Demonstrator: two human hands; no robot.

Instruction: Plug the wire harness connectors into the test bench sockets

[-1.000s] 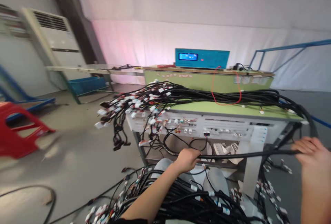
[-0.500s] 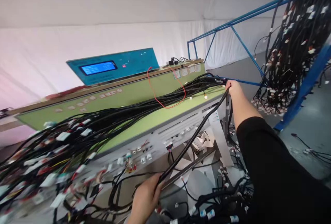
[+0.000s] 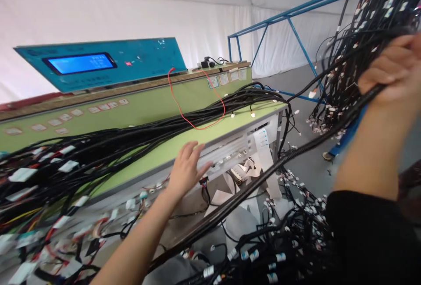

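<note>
A long black wire harness (image 3: pixel 263 177) stretches from the lower middle up to the right, with my right hand (image 3: pixel 390 68) closed around it and raised at the right edge. My left hand (image 3: pixel 187 169) is apart from it, fingers spread, in front of the bench's front edge. Behind that hand, a thick bundle of black harnesses (image 3: pixel 148 131) lies along the green bench top (image 3: pixel 200 138). At the left, the bundle ends in many white connectors (image 3: pixel 23 174), somewhat blurred. A thin red wire (image 3: pixel 173 96) loops down over the bundle.
A teal panel with a lit blue screen (image 3: pixel 80 62) leans at the back. Many harnesses (image 3: pixel 355 57) hang from a blue metal frame (image 3: pixel 299 9) on the right. More cables (image 3: pixel 296 236) are heaped on the floor below, beside paper strips (image 3: pixel 265 162).
My right hand has pulled the harness up and to the right, off the bench end. My left hand has let go of it and lifted, fingers now spread. The view has shifted right.
</note>
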